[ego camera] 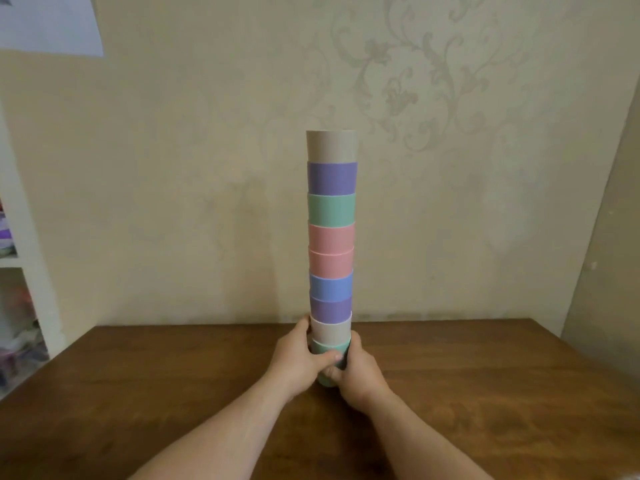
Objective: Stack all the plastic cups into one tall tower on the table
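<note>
A tall tower of nested plastic cups (331, 233) stands upright on the brown wooden table (485, 393). From the top its bands run beige, purple, green, pink, pink, blue, purple, beige, green. My left hand (298, 358) wraps the tower's base from the left, thumb across the lowest green cup. My right hand (356, 375) clasps the same base from the right, a little lower. The foot of the tower is hidden behind my fingers.
A patterned beige wall (173, 168) rises just behind the table's far edge. White shelves (20, 258) with blurred coloured items stand at the left. A sheet of paper (48, 22) hangs on the wall at the top left.
</note>
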The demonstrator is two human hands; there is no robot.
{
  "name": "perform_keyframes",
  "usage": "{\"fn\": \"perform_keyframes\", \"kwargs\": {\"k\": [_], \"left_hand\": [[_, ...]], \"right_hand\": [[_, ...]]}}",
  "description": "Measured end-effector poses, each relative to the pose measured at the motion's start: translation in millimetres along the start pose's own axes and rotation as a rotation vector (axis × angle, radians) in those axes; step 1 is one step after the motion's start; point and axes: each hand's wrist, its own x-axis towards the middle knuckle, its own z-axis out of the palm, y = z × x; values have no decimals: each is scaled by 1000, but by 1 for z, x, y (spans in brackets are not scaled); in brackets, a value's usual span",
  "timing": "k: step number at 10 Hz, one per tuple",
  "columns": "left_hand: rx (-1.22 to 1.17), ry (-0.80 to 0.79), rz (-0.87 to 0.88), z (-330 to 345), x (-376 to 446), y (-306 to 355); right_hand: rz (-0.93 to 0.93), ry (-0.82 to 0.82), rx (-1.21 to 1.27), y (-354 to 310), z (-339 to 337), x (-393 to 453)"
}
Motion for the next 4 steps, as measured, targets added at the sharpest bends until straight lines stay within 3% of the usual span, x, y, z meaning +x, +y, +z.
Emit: {"fn": "perform_keyframes", "kwargs": {"k": [2, 4], "left_hand": [[-43, -29, -7, 0, 6, -6], [70, -100, -106, -17, -37, -18]], "right_hand": [[-13, -12, -116, 12, 4, 2], [36, 23, -475, 26, -2, -34]]}}
